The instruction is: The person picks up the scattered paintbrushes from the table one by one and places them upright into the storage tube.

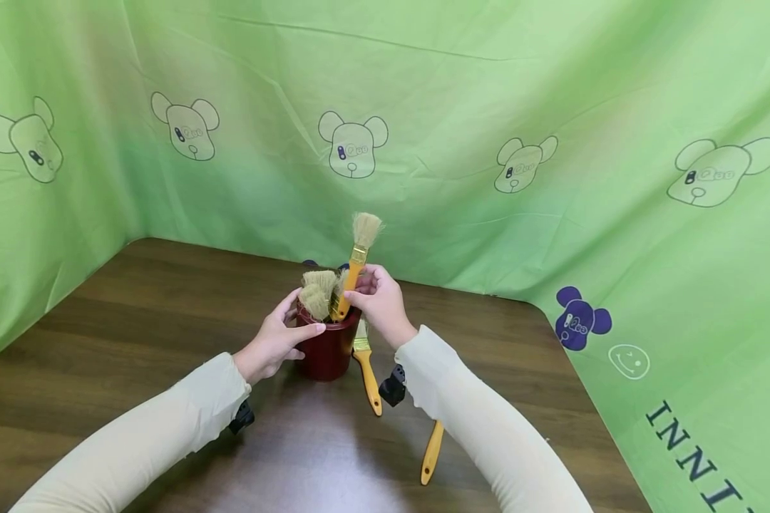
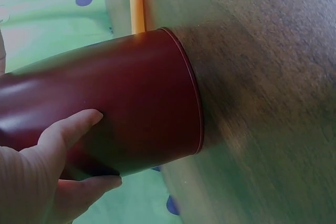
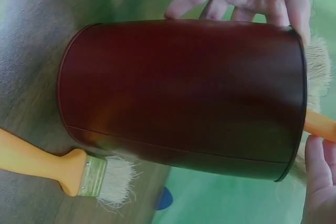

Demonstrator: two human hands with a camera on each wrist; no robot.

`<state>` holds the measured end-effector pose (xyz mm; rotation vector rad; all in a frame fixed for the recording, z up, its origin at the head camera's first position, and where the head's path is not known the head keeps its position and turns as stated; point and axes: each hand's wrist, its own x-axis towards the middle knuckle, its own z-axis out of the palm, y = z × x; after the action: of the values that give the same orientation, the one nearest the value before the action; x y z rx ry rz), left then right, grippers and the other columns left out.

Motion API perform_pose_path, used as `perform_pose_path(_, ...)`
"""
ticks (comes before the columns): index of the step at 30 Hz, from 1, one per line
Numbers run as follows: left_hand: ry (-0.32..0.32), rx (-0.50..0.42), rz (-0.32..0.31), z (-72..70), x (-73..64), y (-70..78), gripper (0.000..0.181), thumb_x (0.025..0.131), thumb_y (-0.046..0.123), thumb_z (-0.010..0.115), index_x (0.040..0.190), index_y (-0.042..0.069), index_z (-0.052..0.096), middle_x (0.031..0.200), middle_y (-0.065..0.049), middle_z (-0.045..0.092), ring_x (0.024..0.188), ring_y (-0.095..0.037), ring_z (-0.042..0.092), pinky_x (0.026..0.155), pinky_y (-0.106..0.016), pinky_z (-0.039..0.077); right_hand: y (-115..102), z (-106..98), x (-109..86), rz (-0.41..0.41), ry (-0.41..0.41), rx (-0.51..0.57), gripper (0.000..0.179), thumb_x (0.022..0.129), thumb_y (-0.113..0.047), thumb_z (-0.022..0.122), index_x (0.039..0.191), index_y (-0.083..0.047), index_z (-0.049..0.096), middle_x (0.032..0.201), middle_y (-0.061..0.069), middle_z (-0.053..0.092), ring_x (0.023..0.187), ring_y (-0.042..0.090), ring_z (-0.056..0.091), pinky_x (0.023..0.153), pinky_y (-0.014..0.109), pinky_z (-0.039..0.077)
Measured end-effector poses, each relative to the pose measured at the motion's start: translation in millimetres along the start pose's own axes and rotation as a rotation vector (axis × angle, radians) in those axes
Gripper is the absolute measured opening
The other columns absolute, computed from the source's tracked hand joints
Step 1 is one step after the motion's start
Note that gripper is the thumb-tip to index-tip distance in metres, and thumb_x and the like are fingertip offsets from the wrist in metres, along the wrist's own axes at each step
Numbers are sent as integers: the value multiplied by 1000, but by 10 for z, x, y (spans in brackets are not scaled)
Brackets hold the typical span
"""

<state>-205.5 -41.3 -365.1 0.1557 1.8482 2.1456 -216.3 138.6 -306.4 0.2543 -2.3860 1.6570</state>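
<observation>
A dark red cup [image 1: 324,353] stands upright on the table. My left hand [image 1: 271,343] grips its side, thumb at the rim; in the left wrist view two fingertips press the cup's wall [image 2: 142,93]. Between thumb and fingers my right hand [image 1: 385,305] pinches a paintbrush [image 1: 354,274] by its orange handle. This brush has its bristles up and its handle end at the cup's mouth. Other brushes' pale bristles [image 1: 317,293] poke above the rim, their handles hidden inside. From the right wrist view, the pinched handle [image 3: 320,125] overlaps the rim.
One paintbrush [image 1: 369,377] lies on the table just right of the cup, its bristles partly behind it. Nearer me, another orange handle [image 1: 432,456] shows beside my right sleeve [image 1: 488,427]. Green printed cloth [image 1: 423,235] hangs behind the wooden table [image 1: 186,299].
</observation>
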Motion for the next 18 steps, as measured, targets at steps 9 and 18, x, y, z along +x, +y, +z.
perform_pose_path(9, 5, 6, -6, 2, -5, 11, 85, 91, 8, 64, 155, 20, 10, 152, -24, 19, 129, -49, 36, 88, -66, 39, 71, -21, -51, -5, 15, -27, 39, 79, 8, 69, 115, 8, 55, 96, 19, 62, 89, 31, 62, 75, 31, 52)
perform_pose_path(18, -3, -7, -15, 18, -3, 23, 85, 91, 8, 64, 155, 22, 10, 153, -23, 18, 130, -48, 34, 89, -66, 38, 259, -285, -133, -30, 24, 18, 34, 81, 7, 69, 112, 8, 56, 89, 15, 62, 76, 12, 59, 70, 26, 53)
